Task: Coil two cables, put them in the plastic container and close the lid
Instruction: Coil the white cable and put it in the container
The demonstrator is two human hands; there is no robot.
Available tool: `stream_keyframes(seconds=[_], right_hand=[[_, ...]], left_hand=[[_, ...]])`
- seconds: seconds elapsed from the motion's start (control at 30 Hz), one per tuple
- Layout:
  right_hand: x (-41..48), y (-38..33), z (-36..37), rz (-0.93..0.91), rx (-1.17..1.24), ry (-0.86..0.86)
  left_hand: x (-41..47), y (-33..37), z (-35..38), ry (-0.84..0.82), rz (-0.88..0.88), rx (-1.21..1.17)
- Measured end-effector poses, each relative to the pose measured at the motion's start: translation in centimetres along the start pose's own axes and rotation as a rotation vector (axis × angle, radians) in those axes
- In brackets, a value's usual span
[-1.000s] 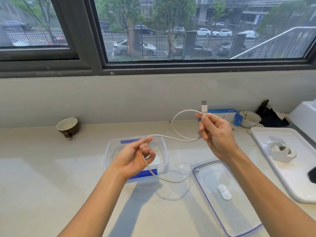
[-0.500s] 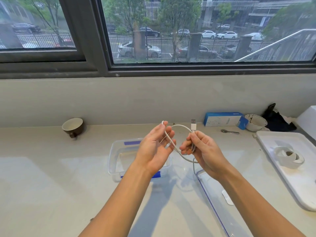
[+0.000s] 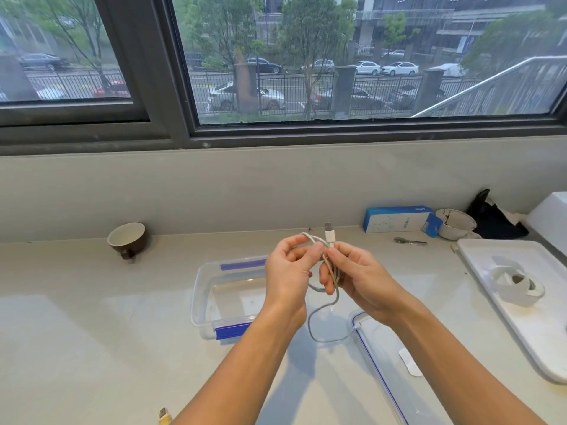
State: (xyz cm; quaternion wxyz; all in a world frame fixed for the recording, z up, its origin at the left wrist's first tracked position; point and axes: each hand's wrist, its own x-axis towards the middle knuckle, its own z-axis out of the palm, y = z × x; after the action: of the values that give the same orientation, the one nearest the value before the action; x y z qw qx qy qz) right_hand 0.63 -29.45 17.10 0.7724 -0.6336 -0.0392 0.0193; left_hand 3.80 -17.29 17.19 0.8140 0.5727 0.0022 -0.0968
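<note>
White cable [image 3: 335, 273] pinched between fingers of left hand [image 3: 290, 271] and right hand [image 3: 359, 277], held looped just above the open plastic container [image 3: 208, 289] on the table [image 3: 92, 332], plug end upright, loose tail hanging toward the lid [image 3: 383, 372] right of the container

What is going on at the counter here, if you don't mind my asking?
A person is coiling a white cable with both hands: the left hand and right hand each hold loops, with a tail hanging down. The open plastic container sits below with no cable in it, its lid lying off on the counter.
</note>
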Motion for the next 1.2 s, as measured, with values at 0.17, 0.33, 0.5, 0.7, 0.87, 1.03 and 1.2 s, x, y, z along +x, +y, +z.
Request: stream_keyframes(seconds=[0.17, 0.33, 0.5, 0.7, 0.87, 1.03, 1.2], right_hand=[[0.4, 0.3, -0.2, 0.054, 0.071, 0.01], [0.9, 0.2, -0.3, 0.082, 0.327, 0.082], [1.2, -0.9, -0.7, 0.03, 0.365, 0.155], [1.7, -2.3, -0.9, -0.018, 0.419, 0.189], [1.7, -3.0, -1.3, -0.043, 0.36, 0.209], [1.4, -3.6, -3.1, -0.042, 0.377, 0.2], [1.1, -3.0, -3.7, -0.012, 0.376, 0.155]], left_hand=[[0.2, 0.2, 0.2, -0.016, 0.095, 0.108], [0.2, -0.4, -0.1, -0.061, 0.264, 0.288], [-0.2, -2.5, -2.3, -0.029, 0.341, 0.217], [0.1, -5.5, -4.9, -0.383, 0.155, 0.564], [0.0, -7.4, -5.9, -0.527, 0.009, 0.635], [1.2, -6.3, -9.8, -0.488, -0.157, 0.526], [3.0, -3.4, -12.0, -0.333, -0.348, 0.237]])
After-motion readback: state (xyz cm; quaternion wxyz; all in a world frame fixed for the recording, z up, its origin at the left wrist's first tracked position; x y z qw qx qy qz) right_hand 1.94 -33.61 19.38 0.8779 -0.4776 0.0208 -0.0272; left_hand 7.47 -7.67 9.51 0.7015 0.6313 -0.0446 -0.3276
